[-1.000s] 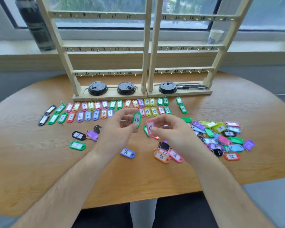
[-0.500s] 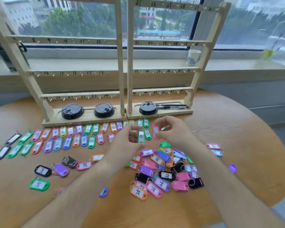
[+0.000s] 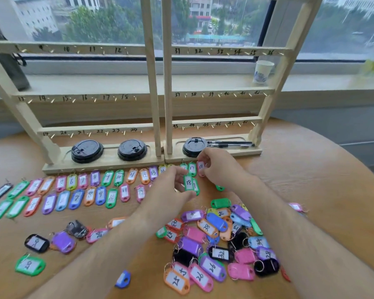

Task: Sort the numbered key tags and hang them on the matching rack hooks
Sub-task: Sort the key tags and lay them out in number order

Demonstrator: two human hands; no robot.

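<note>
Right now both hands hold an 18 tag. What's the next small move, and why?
Probably the right hand sets its pink 18 tag flat just right of the green 17 tag and lets go. The back row runs in number order and ends at 17. The left hand holds the green 18 tag by the front row.

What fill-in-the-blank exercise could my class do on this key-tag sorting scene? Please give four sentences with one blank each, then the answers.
1. The left hand pinches a green tag numbered ____.
2. The right hand pinches a second tag, coloured ____.
3. On the rack base sit ____ black lids.
4. The paper cup stands on the window ____.

Missing words: 18; pink; three; sill.
</note>
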